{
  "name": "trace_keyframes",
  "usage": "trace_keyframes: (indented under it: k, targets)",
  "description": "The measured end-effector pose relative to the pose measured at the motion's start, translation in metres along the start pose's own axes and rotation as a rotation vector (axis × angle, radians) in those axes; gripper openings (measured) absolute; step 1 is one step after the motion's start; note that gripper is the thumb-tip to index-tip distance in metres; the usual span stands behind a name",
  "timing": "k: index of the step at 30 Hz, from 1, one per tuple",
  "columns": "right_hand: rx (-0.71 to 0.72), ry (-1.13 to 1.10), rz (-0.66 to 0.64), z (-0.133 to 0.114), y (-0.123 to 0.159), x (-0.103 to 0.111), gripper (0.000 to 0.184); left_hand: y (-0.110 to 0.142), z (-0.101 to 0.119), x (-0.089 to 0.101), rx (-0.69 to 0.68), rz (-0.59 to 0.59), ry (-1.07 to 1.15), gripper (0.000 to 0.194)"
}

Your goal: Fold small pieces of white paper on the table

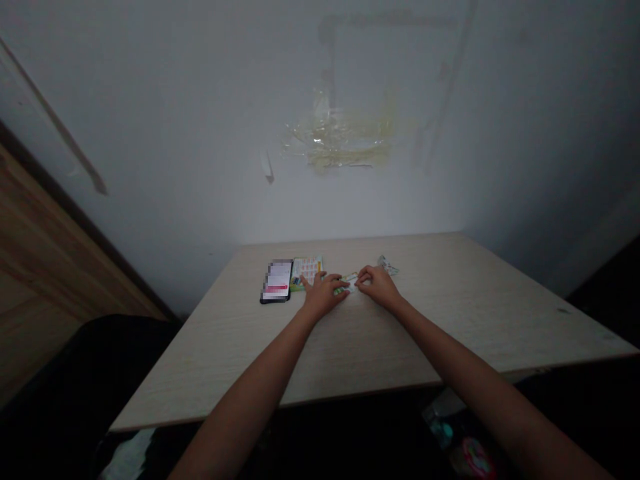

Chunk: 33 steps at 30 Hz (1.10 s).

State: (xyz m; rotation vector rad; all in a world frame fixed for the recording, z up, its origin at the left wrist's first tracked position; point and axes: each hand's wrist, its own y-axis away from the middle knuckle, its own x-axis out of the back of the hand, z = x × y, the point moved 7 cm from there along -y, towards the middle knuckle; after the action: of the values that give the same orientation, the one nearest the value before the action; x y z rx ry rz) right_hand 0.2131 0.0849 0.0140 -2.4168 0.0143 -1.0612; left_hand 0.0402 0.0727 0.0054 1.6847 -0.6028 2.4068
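Note:
My left hand [324, 292] rests on the table with its fingers spread, the fingertips lying on a small green-and-white printed sheet [351, 281]. At the right end of that sheet, my right hand [377, 285] is closed in a pinch on its edge. Part of the sheet is hidden under my fingers, and its exact kind is too small to tell. Left of my left hand lies a larger printed leaflet [307, 268] with rows of small pictures, partly covered by that hand. A crumpled wrapper-like piece [388, 265] sits just behind my right hand.
A phone [277, 281] with a lit, blurred screen lies beside the leaflet. The pale wooden table [240, 360] meets a wall [200, 167] with peeling tape [345, 140]. Below the front edge at right are dim items, one of them pink [477, 457].

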Motion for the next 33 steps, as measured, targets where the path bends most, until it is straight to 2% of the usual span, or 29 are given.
trace_keyframes:
  k: [13,23,33]
  targets:
    - [-0.107,0.136,0.070,0.0098,-0.0066,0.0052,0.012,0.0001,0.0022,0.0019,0.007,-0.018,-0.003,0.030]
    - [-0.109,0.263,0.114,0.0092,-0.0079,0.0043,0.011,0.0000,0.0031,0.0017,-0.001,-0.008,-0.016,0.029]
    - [-0.034,0.152,0.083,0.0058,-0.0047,0.0050,0.016,0.0001,0.0031,0.0017,-0.010,0.015,-0.003,0.028]
